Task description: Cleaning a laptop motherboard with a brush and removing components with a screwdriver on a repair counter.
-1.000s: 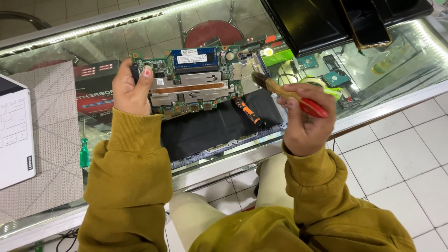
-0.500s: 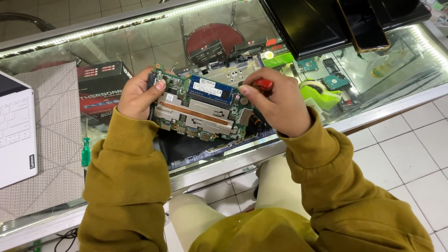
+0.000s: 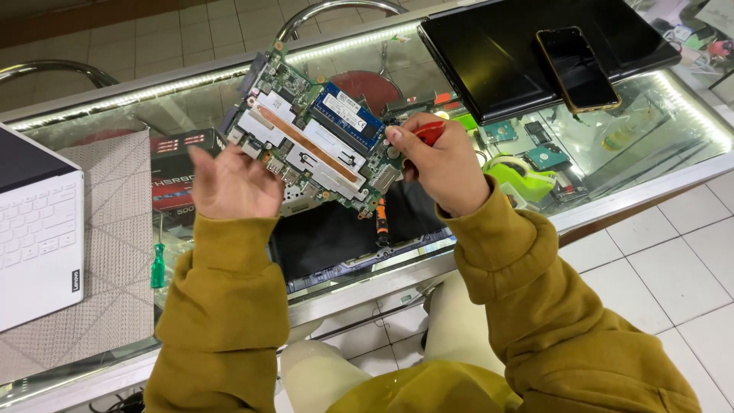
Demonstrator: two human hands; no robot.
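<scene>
A glass-topped display desk (image 3: 657, 180) with a lit edge runs across a white-tiled floor, small electronic parts showing in the case under the glass. At the far right lies a closed black laptop (image 3: 497, 61) with a dark smartphone (image 3: 577, 69) resting on its lid; at the left edge, a white open laptop (image 3: 38, 237) sits on a grey woven mat (image 3: 115, 229). In the middle, near the person, a black laptop base shell (image 3: 336, 233) lies on the glass.

Lifted above that shell and tilted is the green laptop motherboard (image 3: 313, 141), with a copper heat pipe and a blue memory module on its upper face. The left hand (image 3: 233, 183) supports its near left edge, fingers spread and extended under and along the board. The right hand (image 3: 443, 164) pinches the board's right edge with the thumb while closed around a red-handled tool (image 3: 430, 131), probably a screwdriver, though its tip is hidden. A small green-handled screwdriver (image 3: 157, 265) lies on the mat, and an orange-and-black one (image 3: 380, 222) on the shell.

The board appears freed and under inspection; turning it further calls for a steady two-handed grip on its edges.
</scene>
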